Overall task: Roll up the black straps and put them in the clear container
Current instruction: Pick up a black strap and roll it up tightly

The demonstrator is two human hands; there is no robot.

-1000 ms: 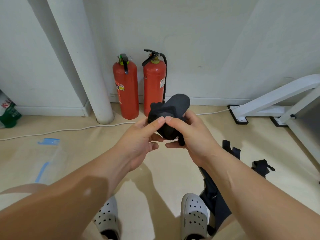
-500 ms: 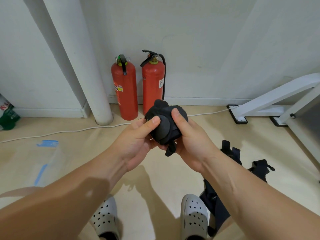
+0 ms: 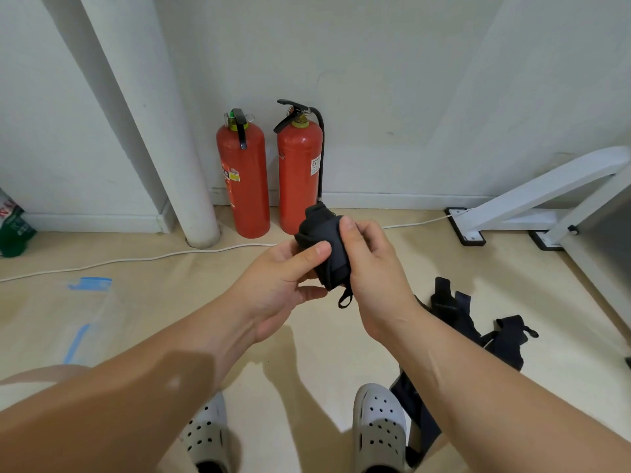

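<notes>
A rolled black strap (image 3: 324,247) is held in the air in front of me, a small loop dangling from its lower end. My left hand (image 3: 276,285) pinches it from the left with the thumb on its front. My right hand (image 3: 372,268) grips it from the right, thumb on top. More black straps (image 3: 478,332) lie loose on the floor at the right, partly hidden by my right forearm. A clear plastic bag with a blue zip edge (image 3: 85,315) lies flat on the floor at the left.
Two red fire extinguishers (image 3: 269,172) stand against the wall beside a white pipe (image 3: 170,148). A white cable (image 3: 136,259) runs along the floor. A white metal frame (image 3: 546,196) stands at the right. My feet in white clogs (image 3: 379,428) are below.
The strap's loose flap has been wound down onto the roll, which is now tighter and more upright. My right thumb moved on top of it; both hands shifted slightly right.
</notes>
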